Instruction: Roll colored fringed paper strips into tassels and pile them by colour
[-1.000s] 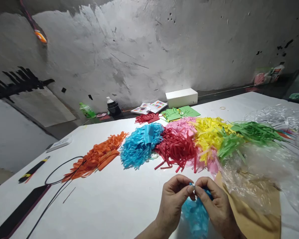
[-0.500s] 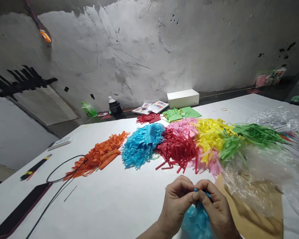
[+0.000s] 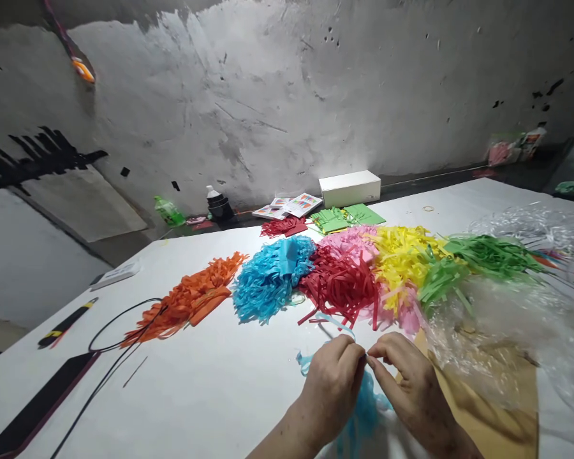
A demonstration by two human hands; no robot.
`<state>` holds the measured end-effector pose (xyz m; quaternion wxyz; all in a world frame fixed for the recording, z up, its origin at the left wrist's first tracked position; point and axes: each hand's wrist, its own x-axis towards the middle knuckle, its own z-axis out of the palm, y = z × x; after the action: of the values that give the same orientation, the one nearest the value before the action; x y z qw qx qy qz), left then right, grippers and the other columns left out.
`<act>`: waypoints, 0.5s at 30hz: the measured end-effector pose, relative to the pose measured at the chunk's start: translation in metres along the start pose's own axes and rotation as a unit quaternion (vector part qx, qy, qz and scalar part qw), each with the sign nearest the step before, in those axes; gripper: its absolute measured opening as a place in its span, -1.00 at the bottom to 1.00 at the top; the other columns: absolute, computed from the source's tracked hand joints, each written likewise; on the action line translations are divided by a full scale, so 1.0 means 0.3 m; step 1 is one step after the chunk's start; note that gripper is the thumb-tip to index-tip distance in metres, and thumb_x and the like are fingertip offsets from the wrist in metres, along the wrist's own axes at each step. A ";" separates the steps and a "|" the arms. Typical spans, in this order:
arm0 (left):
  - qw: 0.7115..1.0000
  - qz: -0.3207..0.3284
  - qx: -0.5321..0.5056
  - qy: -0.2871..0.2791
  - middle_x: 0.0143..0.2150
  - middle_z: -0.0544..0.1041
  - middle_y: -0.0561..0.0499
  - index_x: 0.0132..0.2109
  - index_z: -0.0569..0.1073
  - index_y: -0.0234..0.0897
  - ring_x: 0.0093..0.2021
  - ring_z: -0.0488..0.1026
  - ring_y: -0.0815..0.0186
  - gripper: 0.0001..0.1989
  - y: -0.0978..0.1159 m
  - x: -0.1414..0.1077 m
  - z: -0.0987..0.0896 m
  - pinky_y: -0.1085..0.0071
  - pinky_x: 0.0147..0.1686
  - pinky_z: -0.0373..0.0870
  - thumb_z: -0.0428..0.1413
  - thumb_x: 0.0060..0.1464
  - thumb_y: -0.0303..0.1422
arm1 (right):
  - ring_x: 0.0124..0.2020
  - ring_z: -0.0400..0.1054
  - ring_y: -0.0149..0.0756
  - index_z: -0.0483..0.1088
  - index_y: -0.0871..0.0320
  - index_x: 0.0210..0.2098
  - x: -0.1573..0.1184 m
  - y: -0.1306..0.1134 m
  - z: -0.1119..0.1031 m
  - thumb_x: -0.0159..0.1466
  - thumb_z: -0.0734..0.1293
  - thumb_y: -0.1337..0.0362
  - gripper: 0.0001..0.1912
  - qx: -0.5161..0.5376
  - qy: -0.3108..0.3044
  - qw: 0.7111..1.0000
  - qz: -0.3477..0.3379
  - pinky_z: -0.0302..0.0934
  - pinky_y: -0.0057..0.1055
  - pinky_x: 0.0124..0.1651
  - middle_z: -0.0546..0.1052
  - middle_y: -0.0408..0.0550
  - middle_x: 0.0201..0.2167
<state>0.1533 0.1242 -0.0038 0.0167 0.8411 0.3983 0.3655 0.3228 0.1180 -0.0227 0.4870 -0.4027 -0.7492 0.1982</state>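
My left hand (image 3: 332, 386) is closed at the lower middle, pinching the top of a light-blue tissue tassel (image 3: 361, 414). Its fingertips meet those of my right hand (image 3: 406, 382), also closed on the same blue piece. Blue strips hang below both hands, and a few stick out to the left behind my left hand. The exact pinched spot is mostly hidden by the fingers. Beyond the hands lie fringed paper piles: blue (image 3: 272, 277), red (image 3: 339, 284), orange (image 3: 186, 296), yellow (image 3: 404, 258), pink (image 3: 351, 242) and green (image 3: 492, 255).
Clear plastic wrap (image 3: 497, 344) covers part of a brown paper sheet (image 3: 488, 408) at right. A black cable (image 3: 95, 389), a cutter knife (image 3: 67, 322) and a dark flat device (image 3: 38, 408) lie at left. A white box (image 3: 350, 188) stands by the wall.
My left hand has turned so its back shows. The blue tassel has swung and spread, with strips now showing on the left side of the hands.
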 end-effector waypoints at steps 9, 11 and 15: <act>0.998 0.034 0.053 -0.029 -0.42 0.39 -0.03 -0.33 0.35 -0.27 -0.45 0.32 0.28 -0.76 -0.011 -0.027 0.033 0.39 -0.46 0.16 -0.10 0.29 -0.53 | -0.37 0.36 -0.27 0.31 0.12 -0.36 0.003 0.004 0.001 0.37 0.18 0.41 -0.81 -0.024 -0.041 0.998 0.029 0.19 -0.39 -0.35 0.44 -0.07 -0.40; 0.997 0.041 0.059 -0.031 -0.44 0.37 -0.03 -0.35 0.33 -0.27 -0.46 0.30 0.28 -0.75 -0.014 -0.031 0.041 0.37 -0.47 0.12 -0.11 0.29 -0.53 | -0.40 0.36 -0.28 0.31 0.12 -0.39 0.003 0.003 0.002 0.36 0.17 0.41 -0.79 -0.042 -0.050 0.997 0.043 0.19 -0.41 -0.39 0.44 -0.08 -0.43; 0.996 0.048 0.067 -0.026 -0.46 0.35 -0.01 -0.40 0.30 -0.26 -0.48 0.25 0.29 -0.74 -0.009 -0.027 0.049 0.34 -0.48 0.05 -0.09 0.28 -0.53 | -0.49 0.32 -0.31 0.26 0.11 -0.46 0.002 0.006 0.012 0.30 0.17 0.43 -0.78 -0.100 -0.036 0.994 0.029 0.14 -0.42 -0.46 0.40 -0.11 -0.50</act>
<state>0.1575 0.1243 -0.0202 -0.0469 0.8676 0.3810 0.3160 0.3202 0.1201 -0.0252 0.4108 -0.4633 -0.7706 0.1509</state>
